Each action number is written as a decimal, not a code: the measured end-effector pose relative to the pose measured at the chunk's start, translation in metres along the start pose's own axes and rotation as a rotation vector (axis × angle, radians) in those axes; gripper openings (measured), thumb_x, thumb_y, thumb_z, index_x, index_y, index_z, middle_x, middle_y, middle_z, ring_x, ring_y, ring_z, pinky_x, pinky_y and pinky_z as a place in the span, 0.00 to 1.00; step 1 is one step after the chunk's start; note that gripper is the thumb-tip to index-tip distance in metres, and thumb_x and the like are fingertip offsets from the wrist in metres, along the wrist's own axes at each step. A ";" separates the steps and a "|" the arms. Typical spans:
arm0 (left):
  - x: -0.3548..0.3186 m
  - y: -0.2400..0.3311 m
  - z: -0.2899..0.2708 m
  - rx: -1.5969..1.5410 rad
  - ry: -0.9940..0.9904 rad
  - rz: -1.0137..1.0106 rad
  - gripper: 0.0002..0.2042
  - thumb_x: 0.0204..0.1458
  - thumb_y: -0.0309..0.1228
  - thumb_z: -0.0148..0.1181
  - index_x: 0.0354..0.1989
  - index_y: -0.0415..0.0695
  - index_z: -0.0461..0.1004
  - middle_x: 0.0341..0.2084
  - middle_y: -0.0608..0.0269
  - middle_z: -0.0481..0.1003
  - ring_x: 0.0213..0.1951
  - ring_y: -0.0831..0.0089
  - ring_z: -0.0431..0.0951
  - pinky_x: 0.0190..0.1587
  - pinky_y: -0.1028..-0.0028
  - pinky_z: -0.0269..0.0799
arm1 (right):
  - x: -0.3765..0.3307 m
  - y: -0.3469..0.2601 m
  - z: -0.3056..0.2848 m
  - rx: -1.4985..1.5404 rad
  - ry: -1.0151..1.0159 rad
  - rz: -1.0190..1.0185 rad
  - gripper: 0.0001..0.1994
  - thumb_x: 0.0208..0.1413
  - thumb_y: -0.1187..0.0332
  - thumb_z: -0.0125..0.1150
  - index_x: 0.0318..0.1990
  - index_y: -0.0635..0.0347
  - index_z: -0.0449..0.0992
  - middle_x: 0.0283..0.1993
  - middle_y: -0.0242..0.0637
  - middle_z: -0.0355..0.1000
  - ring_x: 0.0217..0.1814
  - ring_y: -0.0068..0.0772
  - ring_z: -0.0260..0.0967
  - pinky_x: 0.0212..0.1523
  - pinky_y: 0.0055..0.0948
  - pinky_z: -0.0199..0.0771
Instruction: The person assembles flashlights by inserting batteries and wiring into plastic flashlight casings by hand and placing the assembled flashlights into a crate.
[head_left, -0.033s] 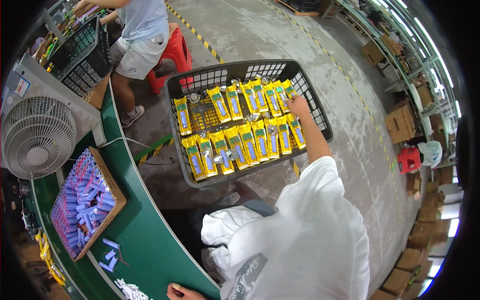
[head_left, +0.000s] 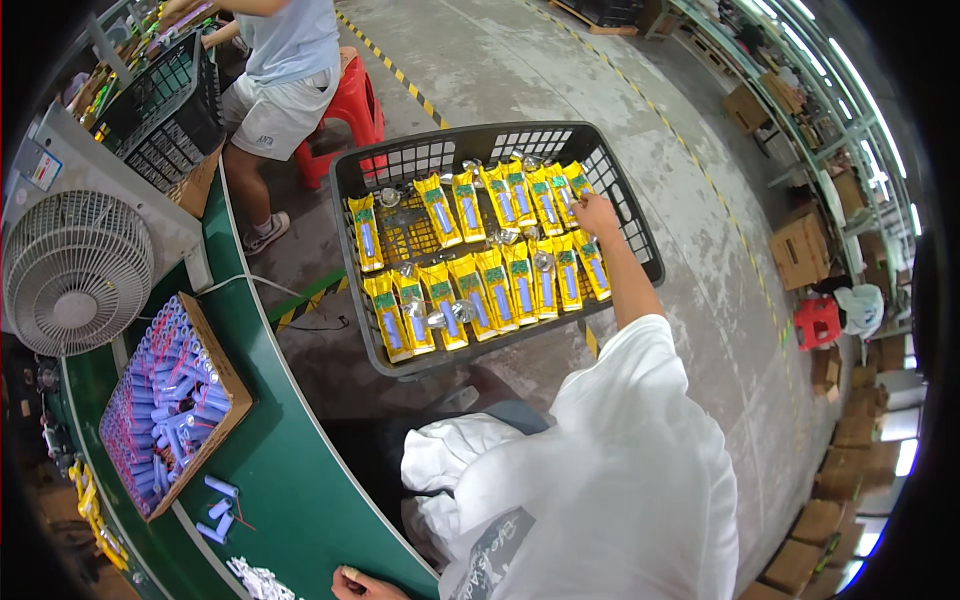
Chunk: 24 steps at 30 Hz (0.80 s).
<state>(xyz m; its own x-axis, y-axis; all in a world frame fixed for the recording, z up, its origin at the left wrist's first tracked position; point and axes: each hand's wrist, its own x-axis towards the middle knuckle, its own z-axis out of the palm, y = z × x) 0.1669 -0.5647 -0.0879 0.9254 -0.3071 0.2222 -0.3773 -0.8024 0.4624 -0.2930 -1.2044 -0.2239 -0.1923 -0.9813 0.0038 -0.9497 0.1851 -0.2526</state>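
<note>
Reaching right hand closed on yellow packet | black crate | left hand grip unclear

right hand on yellow packets, black crate

Yellow packets with green and blue panels fill a black crate; the belt is green.

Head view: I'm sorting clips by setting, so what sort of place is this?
Most likely a factory packing line. A green conveyor belt carries a box of purple tubes, the right hand reaches into a black crate of yellow packets, and cardboard cartons line the concrete floor.
</note>
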 end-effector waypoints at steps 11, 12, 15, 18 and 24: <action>0.000 -0.007 0.004 -0.005 -0.005 -0.011 0.20 0.66 0.45 0.62 0.43 0.35 0.81 0.36 0.44 0.81 0.35 0.53 0.80 0.43 0.58 0.79 | 0.011 0.001 -0.006 -0.296 0.139 0.025 0.16 0.49 0.61 0.73 0.43 0.60 0.83 0.47 0.52 0.82 0.52 0.55 0.81 0.54 0.48 0.81; 0.000 -0.017 0.011 -0.067 0.000 -0.021 0.16 0.67 0.38 0.60 0.44 0.33 0.79 0.34 0.50 0.77 0.33 0.60 0.74 0.38 0.63 0.72 | 0.021 0.010 -0.010 -0.301 0.099 0.057 0.17 0.48 0.60 0.74 0.43 0.59 0.83 0.47 0.51 0.82 0.52 0.54 0.81 0.54 0.47 0.81; -0.002 -0.017 0.015 -0.142 0.045 -0.019 0.10 0.66 0.29 0.59 0.44 0.32 0.77 0.31 0.58 0.72 0.30 0.67 0.67 0.33 0.67 0.65 | 0.024 0.004 -0.015 -0.264 0.060 0.082 0.18 0.48 0.60 0.76 0.44 0.60 0.83 0.46 0.51 0.83 0.52 0.54 0.81 0.54 0.47 0.82; -0.003 -0.011 0.016 -0.173 0.075 -0.014 0.09 0.65 0.29 0.59 0.43 0.32 0.76 0.30 0.58 0.71 0.30 0.66 0.66 0.33 0.67 0.63 | 0.021 -0.002 -0.022 -0.183 0.008 0.038 0.22 0.45 0.60 0.76 0.47 0.59 0.84 0.48 0.53 0.82 0.54 0.56 0.80 0.56 0.48 0.81; 0.000 -0.016 0.013 -0.188 0.050 -0.024 0.10 0.66 0.29 0.59 0.43 0.32 0.76 0.29 0.58 0.70 0.29 0.66 0.64 0.33 0.67 0.62 | 0.039 0.012 -0.007 -0.211 -0.084 0.011 0.31 0.45 0.56 0.76 0.56 0.61 0.79 0.51 0.54 0.81 0.55 0.57 0.79 0.58 0.49 0.79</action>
<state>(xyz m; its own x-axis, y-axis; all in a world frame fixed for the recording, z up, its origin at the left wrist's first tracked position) 0.1730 -0.5585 -0.1063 0.9329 -0.2596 0.2495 -0.3598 -0.6977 0.6195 -0.3133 -1.2399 -0.2198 -0.1906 -0.9784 -0.0803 -0.9799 0.1945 -0.0441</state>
